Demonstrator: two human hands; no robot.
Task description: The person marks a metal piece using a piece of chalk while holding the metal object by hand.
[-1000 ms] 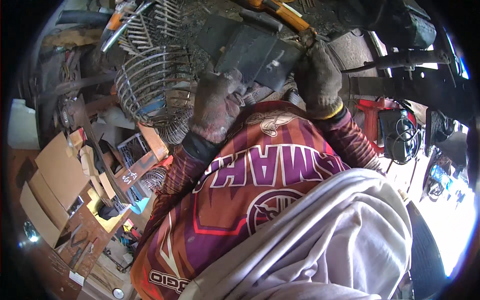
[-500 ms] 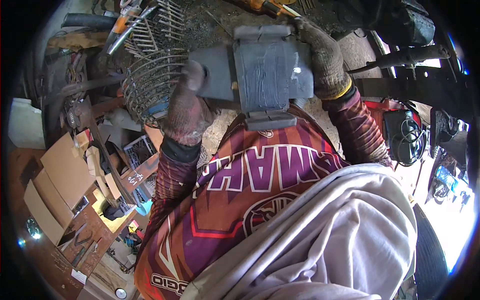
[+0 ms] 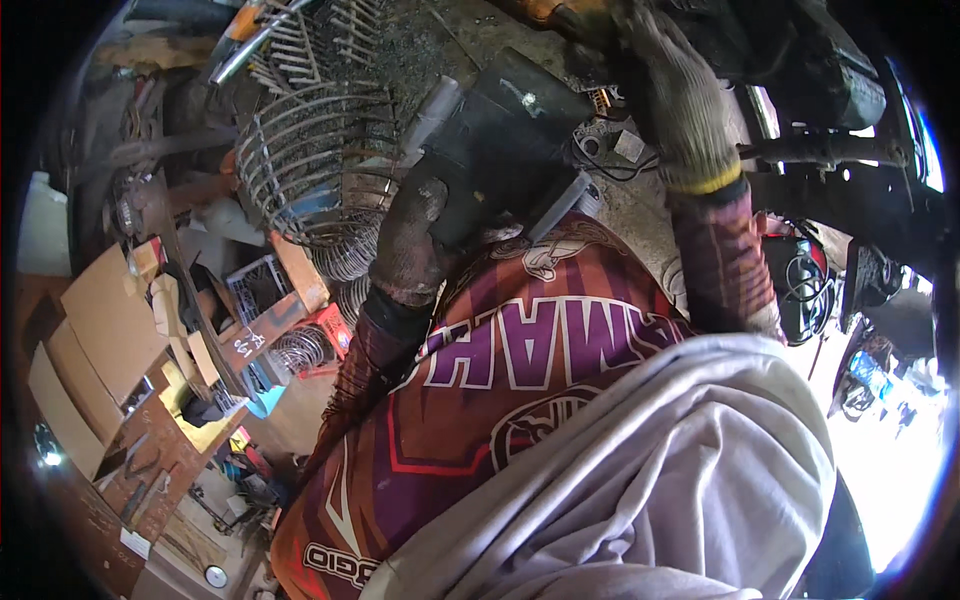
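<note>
A dark grey steel bracket [image 3: 490, 150], a flat plate with raised bars across it, is held tilted in front of my torso. My gloved left hand [image 3: 410, 235] is closed on its near left edge, the thumb lying over the plate. My gloved right hand [image 3: 685, 115] is off the bracket, stretched forward to the upper right. Its fingers reach into shadow beside an orange and black tool [image 3: 545, 12] at the top edge. Whether they grip that tool is hidden.
Curved metal rod cages [image 3: 310, 150] lie on the dirty floor to the left, near wire coils [image 3: 350, 250]. Opened cardboard [image 3: 115, 330] sits on a brown bench at far left. Small metal parts and a cable [image 3: 610, 150] lie beyond the bracket. Dark machinery [image 3: 830, 150] stands at right.
My right hand has let go of the bracket and moved forward and up. The bracket has turned in my left hand and now tilts, its far end raised toward the right.
</note>
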